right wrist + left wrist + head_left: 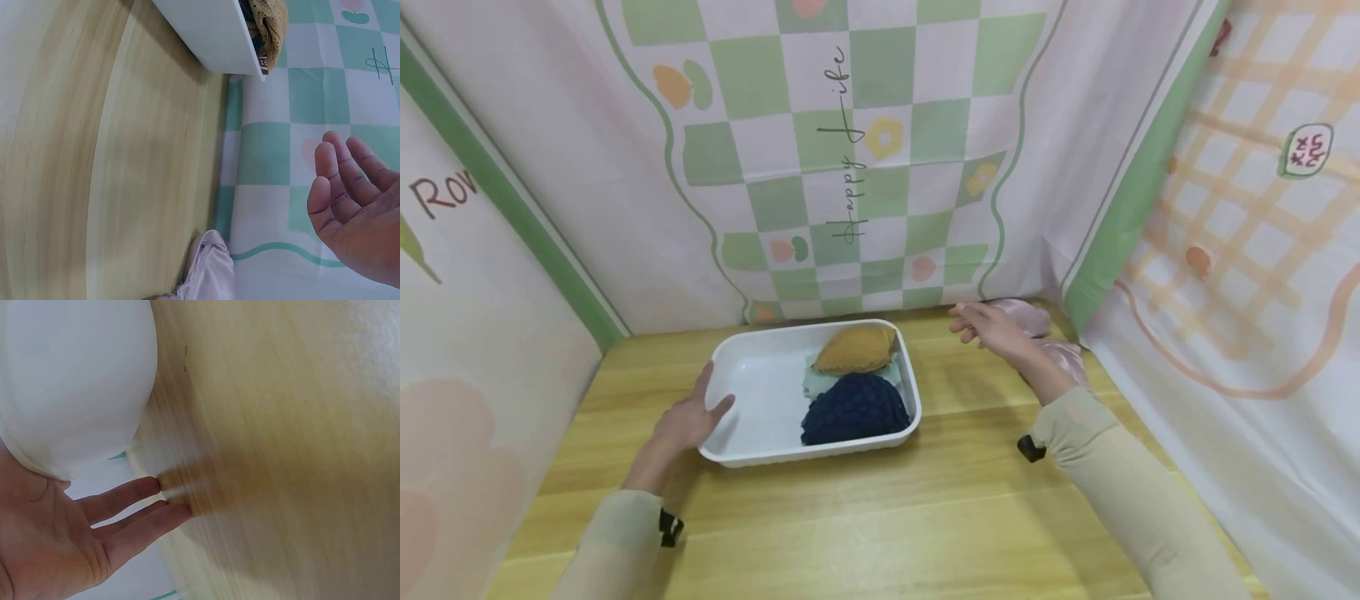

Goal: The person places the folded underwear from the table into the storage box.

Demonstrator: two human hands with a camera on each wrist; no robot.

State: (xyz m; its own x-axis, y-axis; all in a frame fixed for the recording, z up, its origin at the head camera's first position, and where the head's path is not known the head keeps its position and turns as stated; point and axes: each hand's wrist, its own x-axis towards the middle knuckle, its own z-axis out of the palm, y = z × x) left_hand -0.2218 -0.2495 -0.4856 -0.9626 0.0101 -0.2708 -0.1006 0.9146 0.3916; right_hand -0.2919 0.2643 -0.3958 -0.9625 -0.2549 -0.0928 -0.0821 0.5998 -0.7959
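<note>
A white tray (760, 454) holds a mustard, lace-edged piece (853, 348), a navy textured piece (856, 408) and a mint cloth (818, 383) in its right half. The mustard and navy pieces are dome-shaped, like folded bras. My left hand (688, 421) holds the tray's left end, thumb over the rim and fingers outside; in the left wrist view several fingertips (181, 509) reach down to the table. My right hand (992, 329) hovers with loosely bent fingers and nothing in it. Close by it are shiny pink pieces (1063, 358), also bra-like and partly hidden by the hand and forearm.
The wooden table (820, 525) ends at a green-and-white checked cloth (850, 192) hanging behind the tray. Printed cloths (1247, 275) hang at the left and right sides too. A dark strap piece (1032, 448) sits at my right cuff.
</note>
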